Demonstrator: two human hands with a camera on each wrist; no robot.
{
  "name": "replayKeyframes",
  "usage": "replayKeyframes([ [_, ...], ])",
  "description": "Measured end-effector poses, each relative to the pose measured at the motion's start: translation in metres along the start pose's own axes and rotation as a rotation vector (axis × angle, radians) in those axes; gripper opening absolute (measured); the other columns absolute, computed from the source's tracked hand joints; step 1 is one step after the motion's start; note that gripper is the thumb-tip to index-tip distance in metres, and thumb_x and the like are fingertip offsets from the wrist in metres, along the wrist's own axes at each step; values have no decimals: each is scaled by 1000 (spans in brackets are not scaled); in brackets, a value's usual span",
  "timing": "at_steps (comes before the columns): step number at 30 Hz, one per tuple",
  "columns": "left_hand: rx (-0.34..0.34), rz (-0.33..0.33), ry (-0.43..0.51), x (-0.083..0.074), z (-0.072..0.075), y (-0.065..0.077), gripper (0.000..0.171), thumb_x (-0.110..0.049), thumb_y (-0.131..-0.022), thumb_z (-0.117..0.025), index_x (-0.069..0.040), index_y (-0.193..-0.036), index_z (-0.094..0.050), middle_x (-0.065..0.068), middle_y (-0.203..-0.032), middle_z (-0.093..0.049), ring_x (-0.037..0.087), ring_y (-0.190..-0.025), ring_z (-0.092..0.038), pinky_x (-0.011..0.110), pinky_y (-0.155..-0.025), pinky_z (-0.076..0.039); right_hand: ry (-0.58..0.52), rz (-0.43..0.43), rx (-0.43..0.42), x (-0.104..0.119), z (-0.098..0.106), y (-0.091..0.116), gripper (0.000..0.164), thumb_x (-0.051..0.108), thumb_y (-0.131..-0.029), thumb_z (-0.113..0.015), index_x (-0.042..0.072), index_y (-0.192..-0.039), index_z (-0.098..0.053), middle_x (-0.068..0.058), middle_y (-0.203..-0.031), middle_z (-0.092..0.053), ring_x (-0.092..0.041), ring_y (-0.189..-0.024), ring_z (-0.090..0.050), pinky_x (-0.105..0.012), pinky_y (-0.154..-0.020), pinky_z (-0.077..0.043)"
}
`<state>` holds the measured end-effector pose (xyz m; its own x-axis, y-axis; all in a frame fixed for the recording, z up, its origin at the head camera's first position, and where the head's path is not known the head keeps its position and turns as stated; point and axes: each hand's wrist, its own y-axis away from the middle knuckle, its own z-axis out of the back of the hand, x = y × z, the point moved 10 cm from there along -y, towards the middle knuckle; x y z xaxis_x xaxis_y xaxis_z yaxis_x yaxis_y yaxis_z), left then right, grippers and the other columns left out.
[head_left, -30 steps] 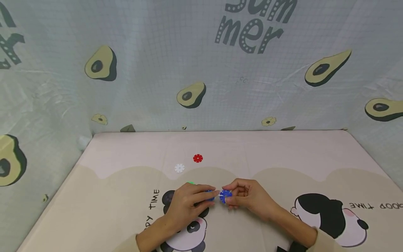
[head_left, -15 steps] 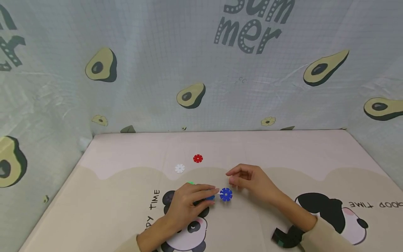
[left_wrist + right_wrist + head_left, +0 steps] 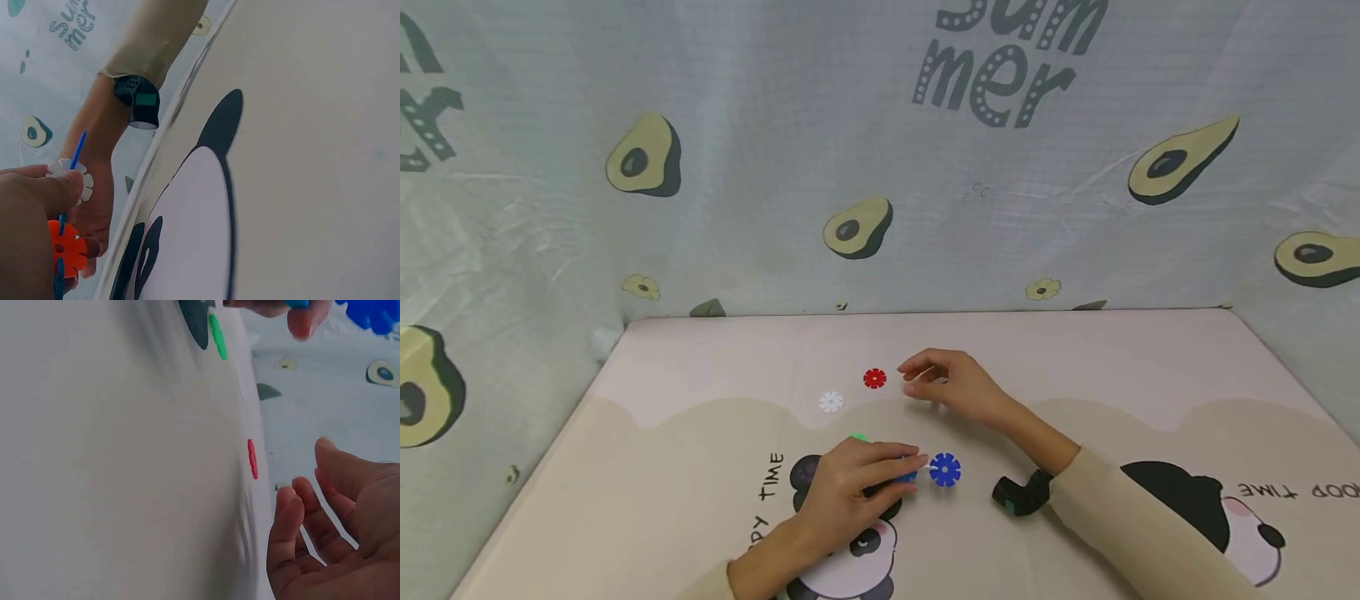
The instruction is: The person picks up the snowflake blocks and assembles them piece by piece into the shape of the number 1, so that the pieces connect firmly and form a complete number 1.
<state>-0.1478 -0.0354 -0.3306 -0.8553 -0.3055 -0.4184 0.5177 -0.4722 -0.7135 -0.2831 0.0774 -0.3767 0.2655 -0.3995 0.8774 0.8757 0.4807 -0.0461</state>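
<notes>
My left hand pinches a joined chain of notched plastic discs above the printed panda. A dark blue disc sticks out at the chain's right end. In the left wrist view a white disc shows by the thumb, with the blue disc edge-on slotted into it and an orange disc below. My right hand hovers with relaxed, parted fingers just right of a loose red disc; it holds nothing. Part of the chain is hidden behind the left fingers.
A loose white disc lies left of the red one. A green disc peeks out behind the left hand. A black wrist camera sits on the right wrist. A printed curtain stands behind the pale table cover.
The right hand has let go of the dark blue disc and moved away, up and left, to beside the red disc. The left hand stays nearly in place with the chain.
</notes>
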Motion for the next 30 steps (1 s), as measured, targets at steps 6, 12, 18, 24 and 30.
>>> replayKeyframes([
  [6, -15, -22, -17, -2, 1, -1, 37, -11, -73, -81, -13, -109, -74, 1, -106, -70, 6, -94, -64, 14, -73, -43, 47, 16, -2, -1, -12, -18, 28, 20, -85, -73, 12, -111, -68, 0, -106, -66, -16, -92, -60, -31, -69, -53],
  [12, -41, -44, -5, -4, 3, -2, 37, -9, -73, -81, -11, -109, -74, 1, -106, -70, 6, -94, -64, 16, -72, -44, 167, 61, -35, 4, -26, -28, 28, 16, -83, -75, 13, -111, -69, 1, -99, -62, -13, -79, -54, -28, -68, -46],
  [18, -56, -63, 13, -6, 4, -4, 35, -8, -74, -80, -10, -108, -73, 3, -106, -70, 7, -94, -65, 17, -73, -45, 211, 52, -93, 5, -28, -34, 31, 16, -82, -77, 12, -111, -69, -1, -94, -59, -14, -72, -49, -28, -63, -42],
  [24, -51, -58, 0, -5, 4, -4, 35, -8, -74, -80, -10, -108, -73, 3, -105, -70, 7, -95, -65, 18, -73, -45, 226, 44, -118, 7, -29, -37, 31, 16, -82, -77, 11, -111, -70, -1, -100, -61, -13, -70, -48, -27, -62, -42],
  [30, -46, -38, -2, -4, 4, -4, 34, -8, -75, -80, -10, -109, -73, 3, -105, -70, 6, -95, -65, 18, -73, -45, 226, 18, -132, 5, -29, -38, 33, 14, -81, -78, 12, -113, -70, 0, -103, -62, -12, -70, -49, -26, -63, -43],
])
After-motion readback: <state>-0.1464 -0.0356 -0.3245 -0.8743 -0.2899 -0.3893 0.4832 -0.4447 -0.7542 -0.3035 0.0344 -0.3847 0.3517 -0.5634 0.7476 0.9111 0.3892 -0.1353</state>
